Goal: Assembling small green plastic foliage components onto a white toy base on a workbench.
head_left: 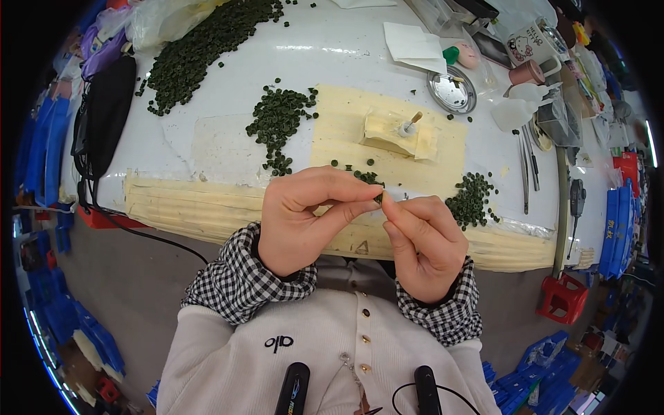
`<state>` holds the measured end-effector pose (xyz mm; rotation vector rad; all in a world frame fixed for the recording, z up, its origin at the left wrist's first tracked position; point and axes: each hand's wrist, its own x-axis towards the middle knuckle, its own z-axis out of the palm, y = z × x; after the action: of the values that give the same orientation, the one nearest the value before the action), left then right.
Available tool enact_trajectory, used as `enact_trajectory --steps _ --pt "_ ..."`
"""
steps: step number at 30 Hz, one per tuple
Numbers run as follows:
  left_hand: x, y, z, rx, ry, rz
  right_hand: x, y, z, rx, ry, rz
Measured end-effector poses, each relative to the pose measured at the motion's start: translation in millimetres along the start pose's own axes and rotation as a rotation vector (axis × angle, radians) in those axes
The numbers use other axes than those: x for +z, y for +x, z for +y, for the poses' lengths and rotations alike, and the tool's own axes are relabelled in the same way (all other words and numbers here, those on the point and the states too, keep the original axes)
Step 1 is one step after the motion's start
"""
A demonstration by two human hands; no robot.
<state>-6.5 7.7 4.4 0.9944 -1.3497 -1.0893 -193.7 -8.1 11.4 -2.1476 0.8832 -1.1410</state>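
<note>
My left hand [301, 214] pinches a small dark green piece [378, 198] between thumb and forefinger, above the table's near edge. The fingers of my right hand [430, 238] are closed and meet the same piece from the other side; the fingertips hide most of it. A few loose green pieces [370, 178] lie just beyond the fingertips. Left of them is a medium heap of small round green pieces [277, 117], and a smaller heap [472, 200] sits beside my right hand. Farther off stands a tape-wrapped yellow block [393, 135] with a short brown-tipped stick upright on it.
The largest heap of green pieces [200, 52] covers the far left, near a black pouch [111, 114]. A round metal dish [452, 90], white paper [415, 45], a squeeze bottle [515, 107], a mug [532, 45] and long thin tools [523, 173] occupy the right. A red stool [564, 297] stands below.
</note>
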Motion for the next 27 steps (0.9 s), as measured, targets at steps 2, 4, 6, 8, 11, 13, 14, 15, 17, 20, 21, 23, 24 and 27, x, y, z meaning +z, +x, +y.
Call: enact_trajectory --steps 2,4,6,8,11,13,14,15,17,20,21,23,24,27 --pt "-1 0 -2 0.038 0.041 -0.014 0 -1 -1 0.013 -0.001 -0.010" --pt "-1 1 0 -0.010 -0.002 -0.004 -2 1 -1 0.025 0.008 -0.015" --pt "1 2 3 -0.052 -0.057 0.013 -1 1 -3 0.046 0.033 -0.015" --pt "3 6 4 -0.089 -0.126 0.036 -5 4 -2 0.044 0.026 -0.017" --pt "0 11 4 -0.083 -0.149 0.052 -10 14 -1 0.065 -0.004 0.016" --pt "-3 15 8 -0.092 -0.161 0.071 -21 26 -4 0.102 -0.068 0.071" --pt "-4 17 9 -0.097 -0.166 0.082 -27 36 -5 0.117 -0.124 0.105" --pt "-5 18 7 -0.090 -0.164 0.088 -32 44 -2 0.104 -0.203 0.128" --pt "-4 19 4 -0.083 -0.167 0.094 -38 60 9 0.064 -0.313 0.122" --pt "-5 18 4 -0.061 -0.097 0.106 -35 74 26 0.016 -0.393 0.053" --pt "-6 18 3 -0.055 -0.086 0.115 -32 76 27 0.042 -0.369 0.041" --pt "-6 17 2 -0.043 -0.064 0.130 -25 79 28 0.094 -0.324 0.019" --pt "-5 17 4 -0.033 -0.053 0.132 -24 79 30 0.097 -0.305 0.024" --pt "-4 18 6 -0.008 -0.016 0.134 -23 77 32 0.100 -0.268 0.031"
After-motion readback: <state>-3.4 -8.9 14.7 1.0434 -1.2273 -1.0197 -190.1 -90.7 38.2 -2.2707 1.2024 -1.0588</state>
